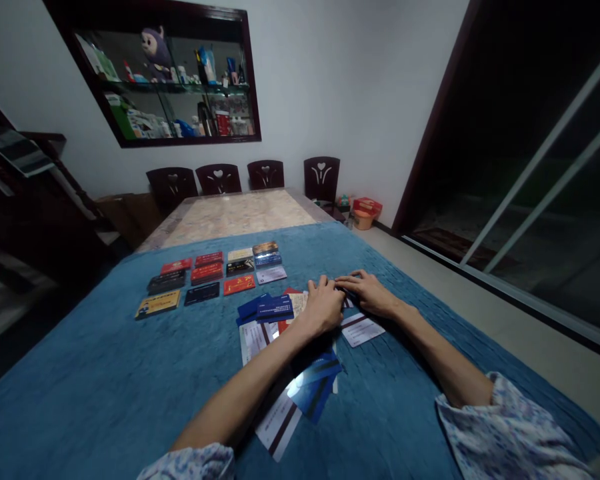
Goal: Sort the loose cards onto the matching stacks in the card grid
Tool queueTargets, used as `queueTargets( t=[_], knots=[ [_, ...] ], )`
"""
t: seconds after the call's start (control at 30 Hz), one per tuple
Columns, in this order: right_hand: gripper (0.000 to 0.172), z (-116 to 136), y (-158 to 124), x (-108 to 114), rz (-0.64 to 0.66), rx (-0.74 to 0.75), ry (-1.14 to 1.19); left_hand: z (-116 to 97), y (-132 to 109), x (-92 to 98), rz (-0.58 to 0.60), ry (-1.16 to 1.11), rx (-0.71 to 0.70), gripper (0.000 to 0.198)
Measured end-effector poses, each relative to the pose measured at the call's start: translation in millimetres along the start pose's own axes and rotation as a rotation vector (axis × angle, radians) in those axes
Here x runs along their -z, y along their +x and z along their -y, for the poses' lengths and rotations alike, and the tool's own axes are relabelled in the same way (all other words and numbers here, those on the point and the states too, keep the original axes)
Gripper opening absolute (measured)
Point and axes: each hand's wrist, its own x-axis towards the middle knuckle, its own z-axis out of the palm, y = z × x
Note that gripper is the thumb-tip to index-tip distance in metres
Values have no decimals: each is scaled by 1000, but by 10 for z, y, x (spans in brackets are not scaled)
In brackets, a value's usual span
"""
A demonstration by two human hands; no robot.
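My left hand (326, 305) rests palm down on a loose pile of cards, its fingers bent and apart. My right hand (369, 293) lies beside it, fingers stretched leftward so that the tips meet the left hand's edge. Under and around the left hand are blue cards (275, 308), a cream card (299, 305) and white striped cards (255, 338). Nearer me lie a shiny blue card (316, 380) and a white card with a dark stripe (279, 421). Another white card (362, 329) sits just below my right hand. What lies beneath the fingers is hidden.
Left of the pile, small card stacks stand in rows, among them a yellow stack (158, 304), a red stack (207, 273) and a black one (202, 293). A blue cloth (105, 373) covers the near table. Dark chairs (219, 179) stand behind it.
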Motion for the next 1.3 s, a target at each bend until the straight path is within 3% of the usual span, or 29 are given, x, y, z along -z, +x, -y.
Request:
queueTargets(
  t=[0.17, 0.4, 0.6, 0.77, 1.0, 1.17, 1.3],
  knots=[
    [68, -28, -25, 56, 16, -11, -21, -89, -18, 28, -11, 36, 115, 27],
    [45, -165, -84, 92, 11, -71, 40, -106, -23, 2, -25, 47, 85, 26],
    [45, -234, -93, 54, 14, -52, 100, -135, -28, -29, -53, 17, 114, 40],
    [39, -237, -110, 71, -5, -52, 163, -120, -14, -18, -69, 17, 76, 36],
    [26, -222, -107, 147, -155, -34, 199, -30, 36, 193, 14, -84, 91, 34],
    [24, -181, -88, 151, -264, -70, 197, 85, 77, 288, -38, -135, 114, 34],
    [25, -119, -78, 120, -312, -98, 234, 169, 97, 244, -64, -119, 143, 33]
  ],
)
